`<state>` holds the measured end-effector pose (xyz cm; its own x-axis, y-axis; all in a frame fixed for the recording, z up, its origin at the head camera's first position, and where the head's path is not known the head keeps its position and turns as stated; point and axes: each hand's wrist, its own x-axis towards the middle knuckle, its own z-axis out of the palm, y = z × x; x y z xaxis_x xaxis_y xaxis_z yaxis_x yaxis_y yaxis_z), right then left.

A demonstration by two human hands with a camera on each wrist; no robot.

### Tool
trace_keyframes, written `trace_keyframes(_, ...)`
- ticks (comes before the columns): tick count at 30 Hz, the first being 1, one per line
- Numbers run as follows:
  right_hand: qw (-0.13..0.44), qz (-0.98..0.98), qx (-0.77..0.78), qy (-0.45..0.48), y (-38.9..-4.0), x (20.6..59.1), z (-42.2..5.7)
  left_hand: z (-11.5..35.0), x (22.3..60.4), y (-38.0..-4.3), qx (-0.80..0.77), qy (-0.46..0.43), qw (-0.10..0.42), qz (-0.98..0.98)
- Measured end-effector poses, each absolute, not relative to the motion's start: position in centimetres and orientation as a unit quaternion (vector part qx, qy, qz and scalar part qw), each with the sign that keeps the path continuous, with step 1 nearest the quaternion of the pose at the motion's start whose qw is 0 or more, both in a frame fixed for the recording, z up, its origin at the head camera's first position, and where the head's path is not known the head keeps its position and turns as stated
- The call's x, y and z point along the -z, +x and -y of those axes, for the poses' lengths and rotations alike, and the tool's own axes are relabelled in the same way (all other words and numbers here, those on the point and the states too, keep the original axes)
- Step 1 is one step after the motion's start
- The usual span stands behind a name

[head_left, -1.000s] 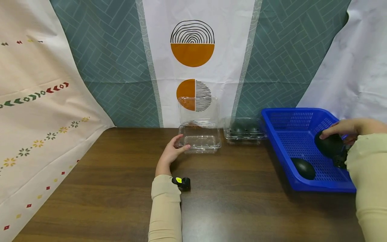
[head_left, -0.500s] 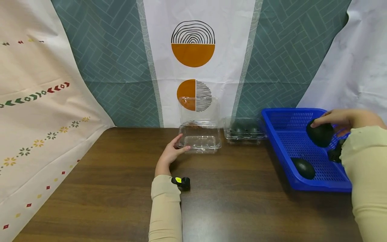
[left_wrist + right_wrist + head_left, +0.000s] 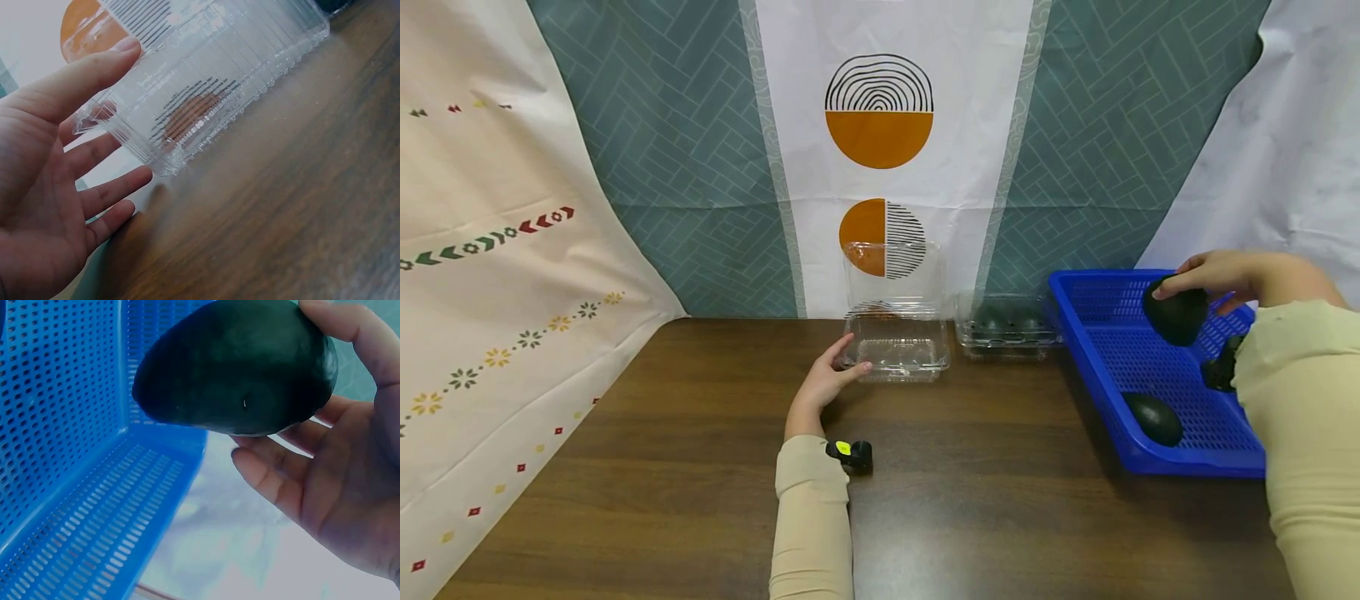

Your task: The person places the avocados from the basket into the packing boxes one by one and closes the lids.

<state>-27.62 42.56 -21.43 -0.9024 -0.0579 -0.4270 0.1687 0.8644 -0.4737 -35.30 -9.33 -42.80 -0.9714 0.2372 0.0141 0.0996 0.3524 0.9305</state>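
My right hand (image 3: 1251, 279) grips a dark green avocado (image 3: 1176, 315) over the blue basket (image 3: 1093, 400). In the right wrist view the thumb lies on top of the avocado (image 3: 234, 375) and the fingers are beneath and behind it. A second avocado (image 3: 1153, 418) lies in the basket near its left front corner. At the back of the table, my left hand (image 3: 820, 387) holds the left side of a clear plastic clamshell box (image 3: 898, 354), its thumb over the front rim. The box's lid (image 3: 895, 271) stands raised, and nothing lies inside.
Right of that box stands a closed clear clamshell (image 3: 1009, 329) with dark green fruit inside, close to the basket's left wall. Brown wooden table (image 3: 985, 500) stretches in front. Patterned cloth (image 3: 700, 208) hangs behind and along both sides.
The right hand has lifted the avocado and carried it leftward and toward the back, above the basket. The left hand and the raised-lid box stay where they were.
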Motion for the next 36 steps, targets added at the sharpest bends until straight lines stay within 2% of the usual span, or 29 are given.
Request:
trace_keyframes(18,0.189,-0.955,0.228,-0.009,-29.2,20.0,-38.3,9.2,42.8,-35.3,-0.559,0.103,0.056,-0.821)
trace_keyframes(36,0.130,-0.971,0.201,-0.026,-31.0,19.2,-33.8,9.2,42.8,-35.3,-0.564,0.104,0.054,-0.817)
